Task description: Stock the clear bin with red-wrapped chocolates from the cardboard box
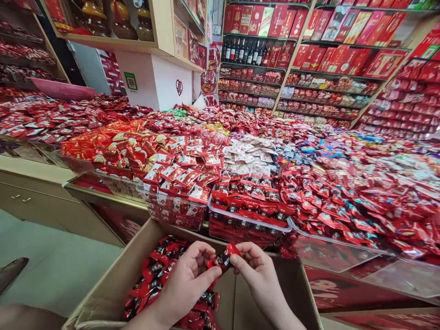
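One small red and black wrapped candy (223, 259) is held up between my two hands, above an open cardboard box (106, 279). My left hand (189, 279) pinches its left end with thumb and fingers. At the other end, my right hand (256, 270) has its thumb and fingers closed on the red wrapper. Below my left hand, a heap of similar red and black candies (151, 279) lies in the left part of the box. Just beyond the box stands a clear plastic bin (247, 222) with rows of matching candies.
Another clear bin (175, 208) of red and white packets adjoins it on the left. Heaps of wrapped sweets (337, 192) spread right and back. A pink basket (62, 88) rests at the far left. Shelves (261, 37) hold red boxes and bottles.
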Demonstrator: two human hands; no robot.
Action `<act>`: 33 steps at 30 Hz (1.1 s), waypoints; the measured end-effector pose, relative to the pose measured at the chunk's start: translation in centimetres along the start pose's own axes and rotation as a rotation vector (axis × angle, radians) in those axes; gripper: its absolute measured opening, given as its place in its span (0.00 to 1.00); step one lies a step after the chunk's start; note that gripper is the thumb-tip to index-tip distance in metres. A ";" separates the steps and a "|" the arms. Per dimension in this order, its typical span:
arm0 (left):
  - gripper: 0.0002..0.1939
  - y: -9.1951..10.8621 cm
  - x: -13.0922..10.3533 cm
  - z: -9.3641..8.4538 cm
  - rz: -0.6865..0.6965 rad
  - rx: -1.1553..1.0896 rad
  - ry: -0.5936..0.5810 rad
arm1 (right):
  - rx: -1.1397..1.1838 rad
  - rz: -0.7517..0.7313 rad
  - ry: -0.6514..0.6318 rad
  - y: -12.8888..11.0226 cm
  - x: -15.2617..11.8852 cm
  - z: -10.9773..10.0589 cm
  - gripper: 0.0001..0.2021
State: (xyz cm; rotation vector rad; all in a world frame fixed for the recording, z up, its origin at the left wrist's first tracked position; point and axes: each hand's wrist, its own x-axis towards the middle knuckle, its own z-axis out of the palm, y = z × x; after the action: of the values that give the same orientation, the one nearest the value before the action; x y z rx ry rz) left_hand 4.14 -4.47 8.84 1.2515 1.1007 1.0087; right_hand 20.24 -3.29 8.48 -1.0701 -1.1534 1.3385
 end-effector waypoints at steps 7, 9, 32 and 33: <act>0.05 3.2 0.9 -4.1 0.384 0.430 0.117 | -0.563 -0.535 0.206 -10.3 4.5 -3.6 0.08; 0.07 5.7 2.8 -4.9 0.574 0.601 0.164 | -0.751 -0.580 0.192 -12.6 7.8 -4.1 0.08; 0.13 10.5 10.7 -2.9 0.761 1.213 -0.085 | -1.262 -0.207 -0.110 -10.7 16.1 -0.9 0.08; 0.13 10.5 10.7 -2.9 0.770 1.206 -0.080 | -1.268 -0.218 -0.114 -10.7 16.1 -0.9 0.08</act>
State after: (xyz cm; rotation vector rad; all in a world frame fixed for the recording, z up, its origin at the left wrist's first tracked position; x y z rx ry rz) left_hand 3.56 7.26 18.55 2.8096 1.2005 0.7669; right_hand 21.36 12.95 18.91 -1.6403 -2.2187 0.3757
